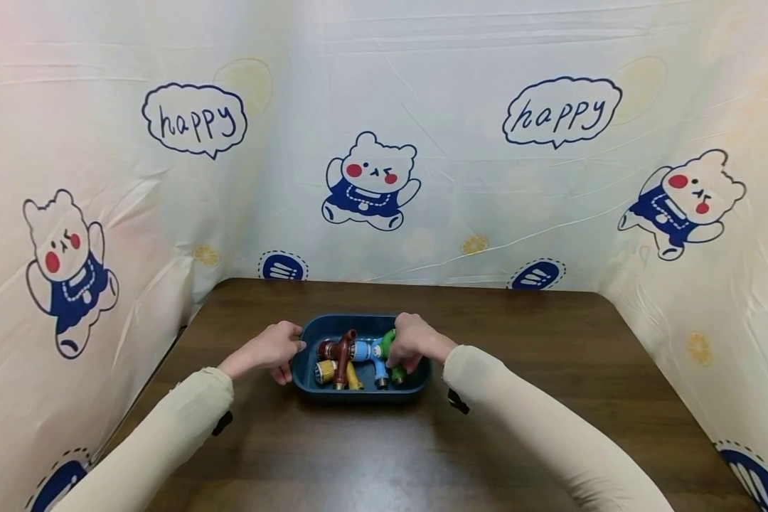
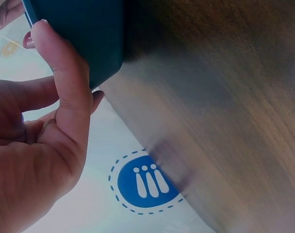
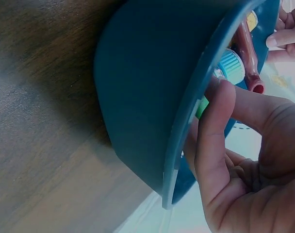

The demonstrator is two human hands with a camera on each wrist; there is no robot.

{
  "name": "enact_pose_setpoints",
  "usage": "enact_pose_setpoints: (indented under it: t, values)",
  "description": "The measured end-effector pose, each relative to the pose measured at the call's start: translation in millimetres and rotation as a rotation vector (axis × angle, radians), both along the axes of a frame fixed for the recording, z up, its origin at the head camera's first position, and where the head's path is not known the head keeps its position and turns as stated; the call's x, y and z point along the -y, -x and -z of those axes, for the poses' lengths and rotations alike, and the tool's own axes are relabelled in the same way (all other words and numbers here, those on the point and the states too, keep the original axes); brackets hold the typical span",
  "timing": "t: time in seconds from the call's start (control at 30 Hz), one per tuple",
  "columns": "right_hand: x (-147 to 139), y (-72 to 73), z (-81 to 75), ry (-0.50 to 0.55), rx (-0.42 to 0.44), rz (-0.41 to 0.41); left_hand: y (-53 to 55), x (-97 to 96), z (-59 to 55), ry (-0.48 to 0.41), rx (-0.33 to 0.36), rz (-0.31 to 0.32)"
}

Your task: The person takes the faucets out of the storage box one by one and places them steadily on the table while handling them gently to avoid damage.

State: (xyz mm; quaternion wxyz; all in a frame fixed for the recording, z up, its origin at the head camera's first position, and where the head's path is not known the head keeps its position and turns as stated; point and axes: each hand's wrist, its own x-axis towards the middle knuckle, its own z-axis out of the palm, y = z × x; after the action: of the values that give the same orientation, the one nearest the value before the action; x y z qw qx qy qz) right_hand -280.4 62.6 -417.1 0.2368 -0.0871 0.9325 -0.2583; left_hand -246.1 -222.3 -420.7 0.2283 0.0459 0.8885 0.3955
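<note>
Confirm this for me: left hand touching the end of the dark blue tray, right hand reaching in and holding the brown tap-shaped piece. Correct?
Not quite: the right hand holds the green tap-shaped piece, as the head view shows; the brown one lies nearer the left hand, which does touch the end of the dark blue tray.

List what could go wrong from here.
The right hand grips the green piece right beside the blue piece, so lifting it might drag that one along. The brown piece lies across the yellow piece, so it could roll off if jolted. The left hand holds only one end of the tray, which might swivel if knocked.
</note>
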Motion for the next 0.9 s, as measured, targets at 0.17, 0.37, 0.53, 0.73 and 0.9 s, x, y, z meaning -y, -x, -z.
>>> enact_pose_setpoints:
  t: [0.17, 0.37, 0.53, 0.73, 0.9]
  values:
    - [-1, 0.5, -4.8, -0.012, -0.007, -0.01, 0.3, -0.2, -1.5, 0.004, 0.003, -0.001]
    - [-3, 0.5, -8.8, -0.025, -0.009, -0.022, 0.8, 1.1, 0.2, 0.013, 0.007, 0.001]
    - [-4, 1.3, -10.3, -0.032, -0.021, -0.03, 2.1, 2.8, 2.3, 0.01, 0.002, 0.003]
    - [-6, 1.3, -12.0, -0.025, -0.027, -0.042, 3.8, 3.9, 5.6, 0.012, -0.001, -0.001]
    - [-8, 1.0, -14.1, -0.023, -0.03, -0.044, 4.6, 4.5, 7.9, 0.009, 0.003, -0.01]
